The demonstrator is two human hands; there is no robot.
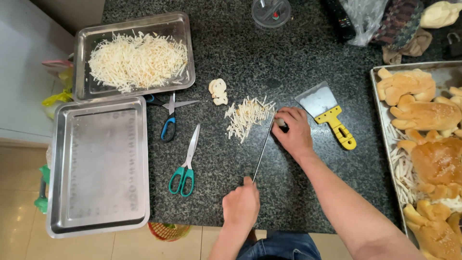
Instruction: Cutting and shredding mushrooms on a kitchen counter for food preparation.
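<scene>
Dark speckled counter [298, 188] under everything. Empty steel tray [98, 166] far out past my left fingers, second steel tray [84, 48] beyond it piled with pale shredded strips [137, 60]. Big tray of golden bread pieces [426, 115] well off past my right fingers, some cut strips lying in it too. My left hand [241, 206] is closed tight round the handle of a long knife [263, 147], blade running away from my left fingers up to my right ones. My right hand [292, 131] has fingers curled down, pinning a small pale piece [279, 122] right against the blade; most of it is hidden under my fingertips. Loose heap of cut strips [248, 117] just on the far side of the blade from my right fingers. Yellow-handled scraper [327, 113] just beside my right knuckles, not touching. Green scissors [185, 163] and blue scissors [169, 115] between my left fingers and the trays. Small sliced chunk [218, 91] beyond the heap.
</scene>
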